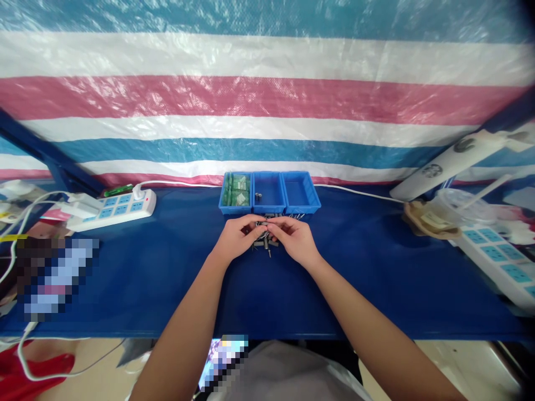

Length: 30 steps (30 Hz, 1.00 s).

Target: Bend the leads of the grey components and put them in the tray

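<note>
two-hand pinch

left hand (236,236) and right hand (295,238) pinch one small metal part (262,225), fingertips meeting, just before the blue bins (268,210). likely light, stiff, slick; best gripped at its ends. loose pieces (264,245) lie beneath.

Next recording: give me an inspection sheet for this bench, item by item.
Surface: table covered in blue cloth.
Job's things: small grey piece pinched between both hands; loose dark parts on the cloth beneath; three blue bins behind, the left holding green packets, the middle one small part.
Clutter: plastic cup with a straw, at right.
Grippers: left hand and right hand meet fingertip to fingertip, both closed on the piece.
Cables: white power strip at left, second power strip at right; white cable along the back edge.
Surroundings: striped plastic sheet behind the table.
</note>
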Each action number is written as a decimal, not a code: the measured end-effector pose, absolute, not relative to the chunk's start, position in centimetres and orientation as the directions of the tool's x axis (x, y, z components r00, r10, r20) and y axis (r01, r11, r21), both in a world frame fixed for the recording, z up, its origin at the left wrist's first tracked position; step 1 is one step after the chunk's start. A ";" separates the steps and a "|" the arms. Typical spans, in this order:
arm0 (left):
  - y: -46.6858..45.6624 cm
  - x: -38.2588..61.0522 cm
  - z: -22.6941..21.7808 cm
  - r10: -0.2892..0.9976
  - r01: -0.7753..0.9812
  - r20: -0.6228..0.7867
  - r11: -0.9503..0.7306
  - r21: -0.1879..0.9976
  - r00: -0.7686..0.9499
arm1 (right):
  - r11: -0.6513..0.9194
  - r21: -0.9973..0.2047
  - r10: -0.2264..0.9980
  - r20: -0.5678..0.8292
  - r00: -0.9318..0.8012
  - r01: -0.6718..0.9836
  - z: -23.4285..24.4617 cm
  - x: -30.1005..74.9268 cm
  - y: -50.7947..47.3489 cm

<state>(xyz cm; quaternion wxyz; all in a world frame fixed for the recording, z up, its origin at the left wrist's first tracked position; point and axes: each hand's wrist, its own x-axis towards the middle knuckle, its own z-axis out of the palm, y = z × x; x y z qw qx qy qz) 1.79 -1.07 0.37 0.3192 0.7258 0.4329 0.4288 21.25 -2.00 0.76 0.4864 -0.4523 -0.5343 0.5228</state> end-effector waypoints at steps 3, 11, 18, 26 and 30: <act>-1.1 1.9 0.3 0.891 0.346 0.369 -0.445 0.826 0.266 | 0.051 -0.999 0.991 0.050 -0.125 0.002 0.5 21.5 -1.8; -0.9 1.8 0.2 0.920 0.397 0.285 -0.375 0.838 0.269 | 0.178 -0.970 0.981 0.160 -0.112 0.166 0.3 21.3 -2.2; -1.0 1.6 0.5 0.919 0.415 0.284 -0.380 0.827 0.274 | 0.351 -0.881 0.936 0.320 -0.145 0.318 0.5 21.1 -2.5; -1.2 2.0 0.4 0.907 0.341 0.346 -0.413 0.844 0.241 | 0.154 -0.965 0.985 0.134 -0.106 0.214 0.6 21.1 -2.4; -1.1 2.0 0.3 0.911 0.355 0.327 -0.401 0.845 0.252 | 0.138 -0.972 0.987 0.119 -0.107 0.190 0.8 21.1 -2.4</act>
